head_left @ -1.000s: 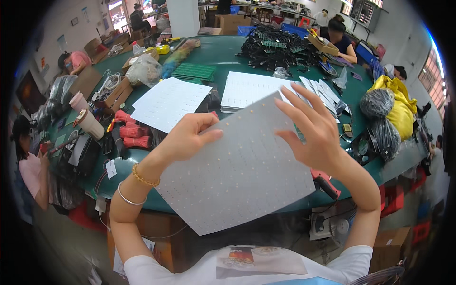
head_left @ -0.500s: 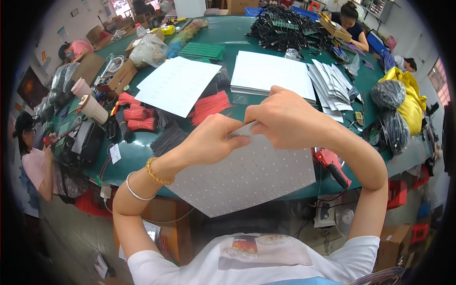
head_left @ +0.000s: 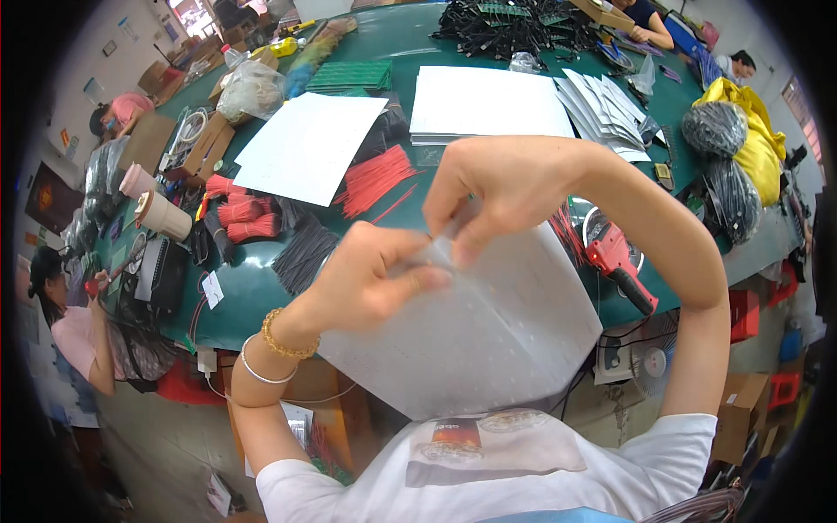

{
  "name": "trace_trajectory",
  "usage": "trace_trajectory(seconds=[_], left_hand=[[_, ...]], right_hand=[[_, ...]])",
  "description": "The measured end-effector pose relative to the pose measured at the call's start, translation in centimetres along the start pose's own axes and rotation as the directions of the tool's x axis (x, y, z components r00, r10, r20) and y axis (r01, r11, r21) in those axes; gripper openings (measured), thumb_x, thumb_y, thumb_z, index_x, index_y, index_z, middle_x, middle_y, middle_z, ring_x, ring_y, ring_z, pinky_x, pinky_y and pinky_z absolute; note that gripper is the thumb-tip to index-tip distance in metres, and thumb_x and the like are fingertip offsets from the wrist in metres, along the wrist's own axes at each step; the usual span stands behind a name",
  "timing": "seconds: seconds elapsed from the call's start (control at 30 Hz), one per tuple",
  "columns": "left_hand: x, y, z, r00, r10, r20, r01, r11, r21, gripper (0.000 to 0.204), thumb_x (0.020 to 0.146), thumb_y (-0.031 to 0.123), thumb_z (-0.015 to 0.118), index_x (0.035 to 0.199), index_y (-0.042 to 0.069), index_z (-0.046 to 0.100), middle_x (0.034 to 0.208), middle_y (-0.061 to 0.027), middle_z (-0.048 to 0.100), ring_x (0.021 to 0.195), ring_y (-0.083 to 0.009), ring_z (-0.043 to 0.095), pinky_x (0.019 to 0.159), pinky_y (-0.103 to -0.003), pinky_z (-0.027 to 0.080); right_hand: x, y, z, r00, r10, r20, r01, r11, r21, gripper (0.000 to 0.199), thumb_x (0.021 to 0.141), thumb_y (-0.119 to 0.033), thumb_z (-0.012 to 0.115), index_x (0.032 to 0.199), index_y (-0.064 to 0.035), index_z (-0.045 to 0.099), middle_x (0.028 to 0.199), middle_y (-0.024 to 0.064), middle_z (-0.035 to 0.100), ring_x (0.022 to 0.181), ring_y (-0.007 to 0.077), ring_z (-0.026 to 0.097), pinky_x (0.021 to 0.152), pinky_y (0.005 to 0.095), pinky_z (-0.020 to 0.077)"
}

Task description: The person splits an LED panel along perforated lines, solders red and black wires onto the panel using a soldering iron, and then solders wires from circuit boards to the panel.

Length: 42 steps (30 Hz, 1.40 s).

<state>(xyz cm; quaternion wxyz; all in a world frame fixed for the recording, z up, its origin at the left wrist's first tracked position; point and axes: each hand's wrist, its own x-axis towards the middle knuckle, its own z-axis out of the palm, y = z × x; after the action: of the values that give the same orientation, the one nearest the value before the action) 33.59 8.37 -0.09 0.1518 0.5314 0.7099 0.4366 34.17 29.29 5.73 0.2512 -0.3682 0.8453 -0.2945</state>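
Observation:
A large white sheet with rows of tiny marks (head_left: 471,357) hangs from both my hands over the table's near edge, its lower corner close to my shirt. My left hand (head_left: 370,279), with a beaded bracelet and a bangle at the wrist, pinches the sheet's upper edge between thumb and fingers. Close beside it, my right hand (head_left: 514,183) has its thumb and curled fingers on the same edge, bent down at the wrist. A crease runs down the sheet below the hands. Motion blurs the fingertips, so whether the edge is torn I cannot tell.
On the green table (head_left: 410,52) lie a loose white sheet (head_left: 305,144), a stack of white sheets (head_left: 488,100) and white strips (head_left: 606,113). Red wires (head_left: 375,179) and grey wires (head_left: 305,257) lie left; a red-and-black tool (head_left: 619,266) lies right. Other people sit around.
My right hand has turned and bent further down at the wrist. The sheet has swung toward my chest and now shows a crease. The whole view has shifted slightly.

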Motion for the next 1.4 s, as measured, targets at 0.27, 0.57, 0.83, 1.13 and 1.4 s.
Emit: trace_trajectory(seconds=[0.27, 0.57, 0.83, 1.13, 1.4], left_hand=[[-1.4, -1.5, 0.2, 0.835, -0.304, -0.458, 0.161, 0.932, -0.325, 0.021, 0.084, 0.015, 0.064, 0.082, -0.006, 0.063, 0.060, 0.0023, 0.055, 0.054, -0.0026, 0.039, 0.047, -0.021, 0.033], [-1.4, -1.6, 1.3, 0.855, -0.189, -0.483, 0.120, 0.978, -0.170, 0.020, 0.083, 0.016, 0.066, 0.081, -0.003, 0.063, 0.053, -0.0005, 0.047, 0.050, -0.0037, 0.035, 0.044, -0.022, 0.029], [-1.8, -0.7, 1.4, 0.842, -0.128, -0.525, 0.111, 0.992, -0.065, 0.018, 0.081, 0.013, 0.065, 0.077, -0.003, 0.061, 0.051, -0.0041, 0.046, 0.047, -0.0054, 0.035, 0.043, -0.023, 0.030], [-2.2, -1.2, 0.9, 0.858, -0.168, -0.485, 0.179, 0.984, -0.024, 0.019, 0.081, 0.013, 0.065, 0.073, -0.004, 0.058, 0.050, -0.0049, 0.040, 0.048, -0.0060, 0.031, 0.042, -0.024, 0.027], [-2.3, -1.1, 0.1, 0.878, -0.184, -0.442, 0.219, 0.975, 0.030, 0.018, 0.080, 0.012, 0.066, 0.074, -0.003, 0.058, 0.051, -0.0055, 0.040, 0.048, -0.0066, 0.031, 0.042, -0.025, 0.027]], right_hand=[[-3.6, 0.7, 8.9, 0.545, -0.297, -0.784, -0.323, 0.789, -0.523, 0.048, 0.066, -0.025, 0.074, 0.100, 0.0030, 0.057, 0.101, 0.0172, 0.061, 0.095, 0.0328, 0.058, 0.080, 0.0393, 0.0449], [-2.7, 2.0, 11.9, 0.528, -0.277, -0.803, -0.304, 0.821, -0.483, 0.065, 0.060, -0.026, 0.077, 0.108, 0.0117, 0.053, 0.109, 0.0298, 0.057, 0.103, 0.0389, 0.057, 0.086, 0.0425, 0.0461], [-1.4, 2.8, 12.6, 0.473, -0.309, -0.825, -0.225, 0.863, -0.452, 0.062, 0.061, -0.024, 0.077, 0.105, 0.0121, 0.054, 0.105, 0.0295, 0.058, 0.098, 0.0385, 0.060, 0.081, 0.0414, 0.0489], [0.5, 3.2, 13.8, 0.425, -0.285, -0.859, -0.143, 0.916, -0.375, 0.051, 0.064, -0.018, 0.076, 0.100, 0.0102, 0.054, 0.097, 0.0280, 0.061, 0.088, 0.0361, 0.064, 0.073, 0.0370, 0.0527], [1.5, 3.3, 14.4, 0.401, -0.224, -0.888, -0.050, 0.963, -0.265, 0.040, 0.067, -0.013, 0.074, 0.097, 0.0056, 0.056, 0.085, 0.0206, 0.064, 0.073, 0.0322, 0.065, 0.058, 0.0357, 0.0518]])
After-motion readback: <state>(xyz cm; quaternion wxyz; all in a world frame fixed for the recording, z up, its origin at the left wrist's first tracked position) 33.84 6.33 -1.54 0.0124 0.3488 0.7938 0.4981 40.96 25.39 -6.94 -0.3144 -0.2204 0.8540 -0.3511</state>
